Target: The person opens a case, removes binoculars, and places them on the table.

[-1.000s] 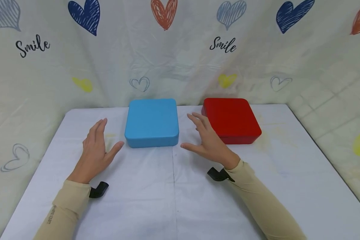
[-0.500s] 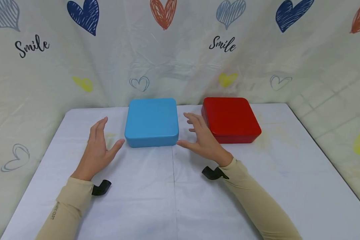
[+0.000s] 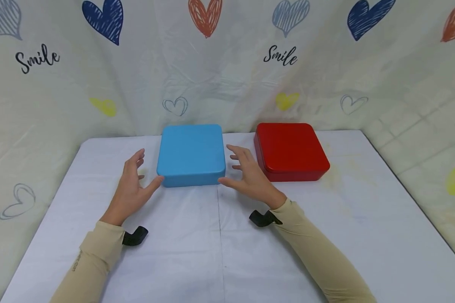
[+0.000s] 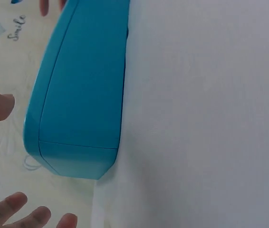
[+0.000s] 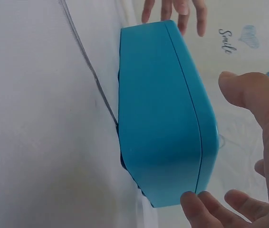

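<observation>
Left grip: fingers slightly bent, thumb spread wide, nothing held. Right grip: likewise, fingers fanned, thumb apart. Blue box flat on the white-covered counter, between the two grips and slightly ahead; thumbs near its front corners, contact can't be told. Red box just right of the right grip, a little farther out. Heart-print backdrop beyond both grips.
</observation>
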Available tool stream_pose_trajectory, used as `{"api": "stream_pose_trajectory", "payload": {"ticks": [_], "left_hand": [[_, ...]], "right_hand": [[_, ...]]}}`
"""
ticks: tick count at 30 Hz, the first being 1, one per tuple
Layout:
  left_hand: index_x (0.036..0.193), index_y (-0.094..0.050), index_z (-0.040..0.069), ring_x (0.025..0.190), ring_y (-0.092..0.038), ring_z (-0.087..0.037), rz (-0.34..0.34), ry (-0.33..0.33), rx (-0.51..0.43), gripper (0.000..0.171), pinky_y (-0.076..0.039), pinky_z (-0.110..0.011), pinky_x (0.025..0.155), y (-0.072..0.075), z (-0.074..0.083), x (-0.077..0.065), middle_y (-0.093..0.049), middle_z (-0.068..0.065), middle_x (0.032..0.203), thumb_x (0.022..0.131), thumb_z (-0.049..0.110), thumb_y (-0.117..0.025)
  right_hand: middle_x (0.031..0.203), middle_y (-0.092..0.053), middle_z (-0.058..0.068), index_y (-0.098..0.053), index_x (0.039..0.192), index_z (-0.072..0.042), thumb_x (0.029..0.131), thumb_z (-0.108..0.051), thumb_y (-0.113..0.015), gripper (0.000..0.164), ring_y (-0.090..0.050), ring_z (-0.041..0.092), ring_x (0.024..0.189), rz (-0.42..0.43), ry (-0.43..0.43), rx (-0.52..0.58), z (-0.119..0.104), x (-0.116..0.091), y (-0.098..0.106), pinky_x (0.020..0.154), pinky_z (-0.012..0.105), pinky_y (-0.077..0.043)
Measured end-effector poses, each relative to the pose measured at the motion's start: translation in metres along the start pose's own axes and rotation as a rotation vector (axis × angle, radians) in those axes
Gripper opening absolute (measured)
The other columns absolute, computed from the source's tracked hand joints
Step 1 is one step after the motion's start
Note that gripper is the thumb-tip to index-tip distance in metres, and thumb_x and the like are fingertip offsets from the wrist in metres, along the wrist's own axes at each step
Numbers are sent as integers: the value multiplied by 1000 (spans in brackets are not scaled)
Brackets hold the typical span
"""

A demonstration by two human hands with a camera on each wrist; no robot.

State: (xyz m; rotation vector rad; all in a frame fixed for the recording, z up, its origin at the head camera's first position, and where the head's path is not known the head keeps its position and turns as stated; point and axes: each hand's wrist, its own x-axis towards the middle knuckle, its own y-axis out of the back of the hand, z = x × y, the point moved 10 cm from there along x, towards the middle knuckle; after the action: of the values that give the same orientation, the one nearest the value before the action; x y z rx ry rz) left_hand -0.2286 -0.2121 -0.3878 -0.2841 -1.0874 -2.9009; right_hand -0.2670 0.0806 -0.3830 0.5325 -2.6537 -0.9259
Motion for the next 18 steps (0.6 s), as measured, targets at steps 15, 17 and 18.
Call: {"api": "stream_pose_trajectory", "payload": {"ticks": [15, 17, 18], "left_hand": [[166, -8, 17, 150, -41, -47, -97, 32, -110, 103, -51, -62, 106, -24, -11, 6, -30, -23, 165, 92, 20, -79], [166, -8, 16, 150, -40, -46, -108, 35, -128, 103, -51, -61, 106, -26, -12, 7, -30, -24, 165, 92, 21, -79], [166, -8, 16, 150, -40, -46, -113, 37, -137, 103, -51, -61, 106, -27, -12, 7, -30, -24, 166, 92, 21, -79]], "right_hand": [[162, -37, 11, -26, 162, -17, 82, -29, -87, 101, -51, 31, 143, -5, -21, 63, 14, 7, -9, 110, 50, -53], [163, -36, 10, -26, 162, -17, 83, -28, -87, 101, -50, 31, 144, -11, -19, 86, 15, 8, -11, 110, 50, -52], [164, -36, 9, -26, 162, -17, 83, -28, -86, 100, -50, 31, 144, -14, -22, 96, 15, 8, -12, 110, 50, -52]]}}
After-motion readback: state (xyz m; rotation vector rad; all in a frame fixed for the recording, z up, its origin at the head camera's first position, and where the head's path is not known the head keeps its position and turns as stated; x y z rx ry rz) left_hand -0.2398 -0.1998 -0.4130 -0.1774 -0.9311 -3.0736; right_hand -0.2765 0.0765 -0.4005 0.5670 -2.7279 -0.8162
